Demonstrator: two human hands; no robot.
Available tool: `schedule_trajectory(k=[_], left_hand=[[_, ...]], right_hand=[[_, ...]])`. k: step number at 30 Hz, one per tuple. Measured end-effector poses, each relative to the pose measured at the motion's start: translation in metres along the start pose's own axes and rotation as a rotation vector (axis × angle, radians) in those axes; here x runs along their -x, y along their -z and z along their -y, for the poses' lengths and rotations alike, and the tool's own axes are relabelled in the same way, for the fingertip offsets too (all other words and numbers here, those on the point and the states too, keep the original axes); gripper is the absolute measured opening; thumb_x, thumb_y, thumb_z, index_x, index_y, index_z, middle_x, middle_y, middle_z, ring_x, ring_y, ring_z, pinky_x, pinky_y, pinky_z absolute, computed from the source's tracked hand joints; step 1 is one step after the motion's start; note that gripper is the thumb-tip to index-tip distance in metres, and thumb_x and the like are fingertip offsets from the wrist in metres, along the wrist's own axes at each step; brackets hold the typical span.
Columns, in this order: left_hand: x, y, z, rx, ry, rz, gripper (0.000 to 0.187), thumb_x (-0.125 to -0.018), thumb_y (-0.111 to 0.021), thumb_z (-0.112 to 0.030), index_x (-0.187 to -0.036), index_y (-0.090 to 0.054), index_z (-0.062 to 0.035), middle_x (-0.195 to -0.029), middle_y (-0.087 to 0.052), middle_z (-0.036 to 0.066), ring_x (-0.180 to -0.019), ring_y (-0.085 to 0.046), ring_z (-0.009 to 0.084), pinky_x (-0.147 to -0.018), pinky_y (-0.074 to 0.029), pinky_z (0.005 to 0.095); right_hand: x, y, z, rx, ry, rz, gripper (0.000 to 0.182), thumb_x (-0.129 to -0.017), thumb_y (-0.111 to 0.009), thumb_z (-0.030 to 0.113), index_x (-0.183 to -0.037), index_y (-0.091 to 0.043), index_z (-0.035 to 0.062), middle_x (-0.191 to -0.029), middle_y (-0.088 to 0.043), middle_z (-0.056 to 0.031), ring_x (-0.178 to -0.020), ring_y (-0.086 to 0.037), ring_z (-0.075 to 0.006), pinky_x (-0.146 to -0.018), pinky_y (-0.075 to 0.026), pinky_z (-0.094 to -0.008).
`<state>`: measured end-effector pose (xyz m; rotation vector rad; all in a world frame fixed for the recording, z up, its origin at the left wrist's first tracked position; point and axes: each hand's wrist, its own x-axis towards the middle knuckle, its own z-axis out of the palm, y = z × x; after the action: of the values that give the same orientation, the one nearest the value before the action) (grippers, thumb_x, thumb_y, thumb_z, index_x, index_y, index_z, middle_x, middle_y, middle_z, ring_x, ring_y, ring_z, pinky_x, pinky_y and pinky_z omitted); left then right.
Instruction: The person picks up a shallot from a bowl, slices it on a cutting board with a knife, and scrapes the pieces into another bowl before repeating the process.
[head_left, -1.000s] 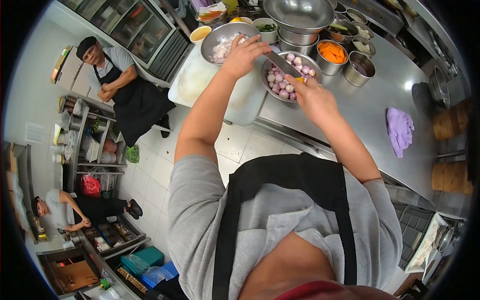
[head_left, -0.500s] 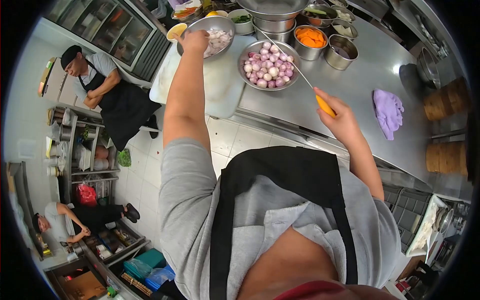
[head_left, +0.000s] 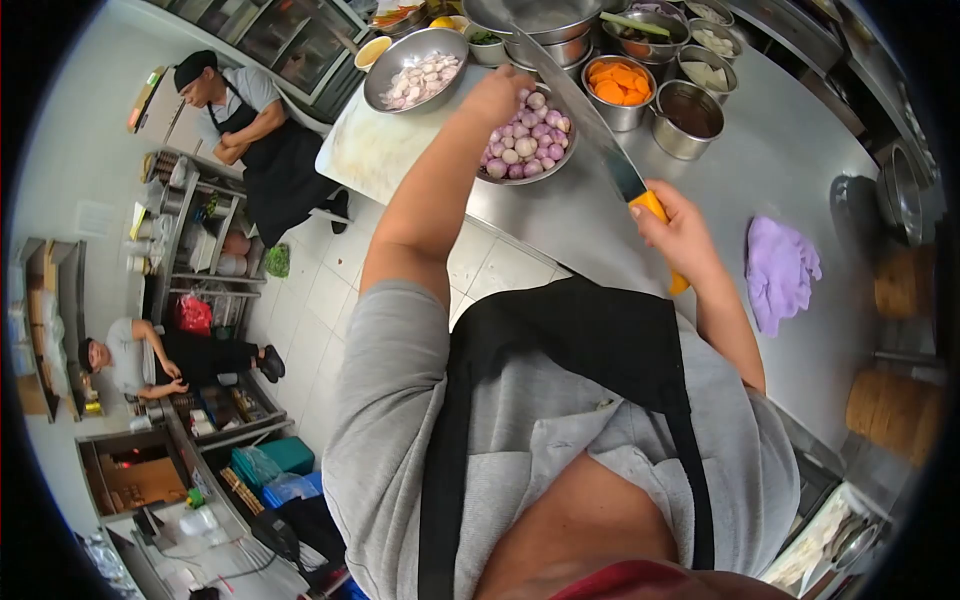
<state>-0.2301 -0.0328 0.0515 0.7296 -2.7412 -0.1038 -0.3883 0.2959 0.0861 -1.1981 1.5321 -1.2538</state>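
Many shallots (head_left: pixel 525 150) at the left hand (head_left: pixel 497 96), grip unclear; knife (head_left: pixel 592 130) firmly in the right hand (head_left: pixel 682 236), well apart.

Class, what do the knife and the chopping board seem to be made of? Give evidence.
Knife: metal blade, probably steel, from its grey shine; handle likely plastic, being evenly bright yellow. Chopping board: pale, matte, probably plastic; no wood grain shows.

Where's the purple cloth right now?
Head view, right side: the purple cloth lies on the steel counter, just right of the right hand holding the knife.
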Motion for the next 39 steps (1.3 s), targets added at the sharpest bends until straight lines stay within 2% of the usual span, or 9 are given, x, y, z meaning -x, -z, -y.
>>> schedule_trajectory(k=[6, 9, 12, 15, 19, 22, 24, 27, 39], left_hand=[[0.012, 0.000, -0.005, -0.015, 0.168, -0.108, 0.035, -0.076, -0.065, -0.012, -0.110, -0.059, -0.0092, -0.109, -0.055, 0.018, -0.091, -0.061, 0.0331, -0.081, -0.051, 0.0384], [0.028, 0.012, 0.003, 0.122, 0.419, -0.397, 0.037, -0.077, -0.065, -0.011, -0.112, -0.058, -0.0016, -0.105, -0.059, 0.015, -0.084, -0.064, 0.0267, -0.077, -0.052, 0.0338], [0.079, 0.045, 0.017, 0.865, 0.669, -0.468, 0.041, -0.079, -0.068, -0.008, -0.116, -0.055, 0.0058, -0.102, -0.059, 0.008, -0.085, -0.063, 0.0159, -0.076, -0.052, 0.0274], [0.140, 0.038, 0.046, 1.173, 0.800, -0.558, 0.041, -0.081, -0.068, -0.012, -0.115, -0.054, 0.0068, -0.099, -0.061, 0.010, -0.084, -0.063, 0.0192, -0.079, -0.053, 0.0276], [0.192, 0.024, 0.064, 0.982, 0.972, -0.557, 0.039, -0.082, -0.069, -0.015, -0.113, -0.056, 0.0045, -0.098, -0.063, 0.010, -0.083, -0.063, 0.0178, -0.077, -0.052, 0.0269], [0.204, 0.018, 0.058, 0.363, 0.996, -0.506, 0.026, -0.078, -0.069, -0.020, -0.096, -0.063, -0.0024, -0.085, -0.067, 0.012, -0.075, -0.064, 0.0204, -0.070, -0.051, 0.0322], [0.207, 0.017, 0.057, 0.357, 1.035, -0.486, 0.024, -0.078, -0.069, -0.020, -0.093, -0.062, -0.0022, -0.085, -0.067, 0.012, -0.075, -0.064, 0.0214, -0.071, -0.051, 0.0326], [0.212, 0.015, 0.062, 0.403, 1.062, -0.463, 0.023, -0.076, -0.071, -0.018, -0.088, -0.060, -0.0020, -0.083, -0.067, 0.013, -0.078, -0.065, 0.0238, -0.072, -0.050, 0.0338], [0.203, 0.030, 0.073, 0.127, 0.919, -0.208, 0.026, -0.072, -0.073, -0.018, -0.089, -0.062, -0.0023, -0.085, -0.067, 0.014, -0.081, -0.065, 0.0292, -0.073, -0.051, 0.0357]], right_hand=[[-0.011, 0.011, -0.018, -0.047, 0.105, 0.081, 0.028, -0.088, -0.057, 0.008, -0.115, -0.053, 0.0006, -0.077, -0.055, -0.0004, -0.063, -0.052, -0.0054, -0.055, -0.044, -0.0211], [-0.020, 0.007, -0.015, -0.245, 0.028, 0.149, 0.035, -0.087, -0.058, 0.010, -0.120, -0.049, 0.0025, -0.077, -0.055, -0.0010, -0.064, -0.051, -0.0054, -0.056, -0.043, -0.0216], [-0.030, -0.010, -0.006, -0.307, -0.055, 0.274, 0.040, -0.089, -0.056, 0.012, -0.126, -0.043, 0.0035, -0.080, -0.058, -0.0035, -0.063, -0.053, -0.0068, -0.056, -0.045, -0.0219], [-0.042, -0.042, 0.004, -0.252, -0.049, 0.443, 0.042, -0.093, -0.049, 0.011, -0.133, -0.036, 0.0042, -0.084, -0.058, -0.0050, -0.059, -0.052, -0.0067, -0.053, -0.045, -0.0210], [-0.064, -0.089, 0.012, 0.045, -0.079, 0.584, 0.046, -0.090, -0.051, 0.019, -0.130, -0.036, 0.0015, -0.080, -0.059, -0.0087, -0.061, -0.056, -0.0094, -0.052, -0.047, -0.0248], [-0.083, -0.125, 0.005, 0.296, -0.026, 0.633, 0.046, -0.089, -0.050, 0.018, -0.130, -0.036, 0.0022, -0.079, -0.061, -0.0164, -0.063, -0.061, -0.0205, -0.057, -0.050, -0.0340], [-0.095, -0.148, -0.018, 0.623, 0.330, 0.471, 0.051, -0.087, -0.052, 0.016, -0.134, -0.034, 0.0052, -0.076, -0.059, -0.0199, -0.069, -0.062, -0.0314, -0.063, -0.049, -0.0412], [-0.100, -0.162, -0.011, 0.748, 0.310, 0.492, 0.056, -0.086, -0.050, 0.013, -0.139, -0.031, 0.0095, -0.074, -0.057, -0.0246, -0.074, -0.059, -0.0402, -0.068, -0.045, -0.0485], [-0.092, -0.165, 0.021, 0.937, 0.279, 0.602, 0.065, -0.085, -0.048, 0.008, -0.145, -0.025, 0.0190, -0.080, -0.058, -0.0244, -0.072, -0.060, -0.0378, -0.068, -0.048, -0.0469]])
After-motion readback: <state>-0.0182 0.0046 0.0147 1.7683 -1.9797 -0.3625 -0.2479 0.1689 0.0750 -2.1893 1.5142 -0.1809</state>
